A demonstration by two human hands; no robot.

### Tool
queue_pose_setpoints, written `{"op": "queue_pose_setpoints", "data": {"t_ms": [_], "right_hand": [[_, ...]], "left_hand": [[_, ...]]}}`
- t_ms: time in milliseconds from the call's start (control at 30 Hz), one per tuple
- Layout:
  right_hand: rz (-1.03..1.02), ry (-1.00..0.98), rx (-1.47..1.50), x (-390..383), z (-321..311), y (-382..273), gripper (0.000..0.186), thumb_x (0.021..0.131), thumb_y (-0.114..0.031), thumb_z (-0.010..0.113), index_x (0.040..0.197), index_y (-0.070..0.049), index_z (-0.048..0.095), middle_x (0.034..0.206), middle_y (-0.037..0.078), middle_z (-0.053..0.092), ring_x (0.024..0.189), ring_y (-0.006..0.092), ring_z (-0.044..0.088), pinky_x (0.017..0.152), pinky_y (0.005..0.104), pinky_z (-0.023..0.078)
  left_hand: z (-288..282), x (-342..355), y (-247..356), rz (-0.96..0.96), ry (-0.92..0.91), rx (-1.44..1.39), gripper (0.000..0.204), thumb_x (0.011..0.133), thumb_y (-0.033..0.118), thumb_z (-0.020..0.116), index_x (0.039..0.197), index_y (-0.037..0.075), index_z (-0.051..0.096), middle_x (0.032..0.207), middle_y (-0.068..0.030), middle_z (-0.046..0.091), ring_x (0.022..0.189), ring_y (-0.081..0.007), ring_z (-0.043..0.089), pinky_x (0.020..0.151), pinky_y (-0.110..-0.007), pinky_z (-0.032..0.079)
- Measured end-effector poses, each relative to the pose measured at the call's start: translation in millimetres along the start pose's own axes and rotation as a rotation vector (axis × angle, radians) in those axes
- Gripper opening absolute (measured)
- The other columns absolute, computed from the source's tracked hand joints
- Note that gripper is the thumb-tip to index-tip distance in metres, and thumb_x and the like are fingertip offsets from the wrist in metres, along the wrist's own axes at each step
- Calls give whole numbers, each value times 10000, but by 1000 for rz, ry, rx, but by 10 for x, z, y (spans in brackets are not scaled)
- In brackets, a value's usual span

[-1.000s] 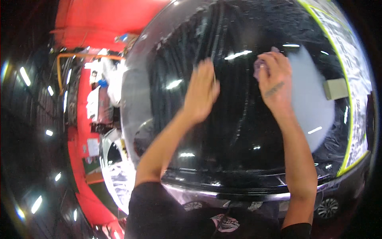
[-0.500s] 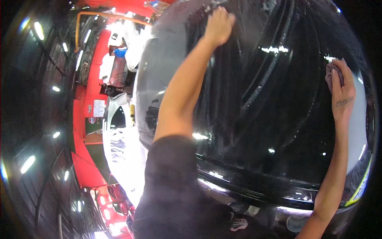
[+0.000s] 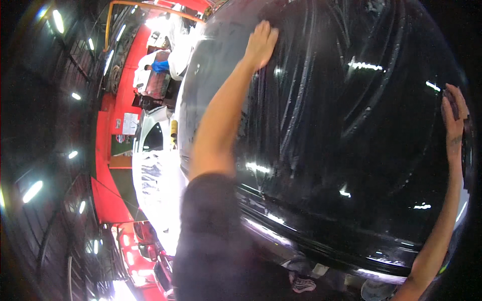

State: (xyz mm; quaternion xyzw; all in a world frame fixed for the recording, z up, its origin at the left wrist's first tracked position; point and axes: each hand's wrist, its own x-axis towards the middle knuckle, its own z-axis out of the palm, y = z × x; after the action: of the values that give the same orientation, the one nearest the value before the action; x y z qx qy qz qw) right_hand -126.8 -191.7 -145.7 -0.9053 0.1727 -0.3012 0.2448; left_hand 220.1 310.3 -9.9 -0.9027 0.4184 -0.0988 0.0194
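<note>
A large glossy black car panel (image 3: pixel 351 150) fills the middle and right, streaked and smeared, with a duller grey area (image 3: pixel 198 85) along its left side. My left hand (image 3: pixel 260 46) lies on the upper left part of the panel, fingers extended and slightly blurred; I see nothing held in it. At the far right edge of the view, my right hand (image 3: pixel 453 106) rests on the panel with its fingers curled round a dark purplish cloth or pad (image 3: pixel 452 100), largely hidden by those fingers.
Beyond the panel's left edge are a white car body part (image 3: pixel 158 180), red surfaces (image 3: pixel 105 190), an orange metal frame (image 3: pixel 148 8) and a blue object (image 3: pixel 160 66) among white items. Strip lights (image 3: pixel 32 191) dot the dark roof at the far left.
Over the second, my left hand has moved upward and right, then slightly down and left. My right hand, keeping the cloth, has shifted toward the right edge. The view has turned.
</note>
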Motion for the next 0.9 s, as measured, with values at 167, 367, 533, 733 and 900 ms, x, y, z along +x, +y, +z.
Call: {"op": "queue_pose_setpoints", "data": {"t_ms": [167,367,533,733,900], "right_hand": [[52,-17,110,42,-92,562,402,1107,-255,581,1484,-115,597,1510,137,588,1406,256,568,1183,402,478],[138,-52,-104,-36,-400,0,391,1107,-251,573,1479,-130,599,1498,128,599,1363,254,611,1168,392,489],[151,-76,41,23,-291,-73,422,1110,-281,569,1485,-90,591,1496,137,603,1384,266,597,1190,396,461],[181,-93,15,102,-401,-121,455,1104,-306,574,1497,-76,577,1499,169,595,1412,268,569,1213,394,438],[171,-99,-2,40,-458,52,476,1095,-337,586,1509,-103,572,1497,142,606,1410,243,571,1205,382,450]], "left_hand": [[222,-164,600,-118,69,-241,569,1115,358,386,1512,-45,445,1643,-286,355,1544,-443,305,1256,-559,279],[-701,-3220,1668,-61,-349,-322,789,1104,455,368,1661,-61,151,1752,-250,129,1636,-399,85,1326,-514,73],[-219,-1400,584,-133,-144,-347,715,1124,450,348,1648,-30,269,1742,-221,217,1630,-380,134,1329,-479,102],[181,76,73,-26,154,-104,330,1065,278,433,1136,-26,540,1350,-260,547,1288,-466,497,1084,-575,419],[-564,-2574,1451,-76,-268,-286,821,1109,559,318,1674,-17,165,1751,-246,136,1625,-434,95,1324,-533,67]]}}
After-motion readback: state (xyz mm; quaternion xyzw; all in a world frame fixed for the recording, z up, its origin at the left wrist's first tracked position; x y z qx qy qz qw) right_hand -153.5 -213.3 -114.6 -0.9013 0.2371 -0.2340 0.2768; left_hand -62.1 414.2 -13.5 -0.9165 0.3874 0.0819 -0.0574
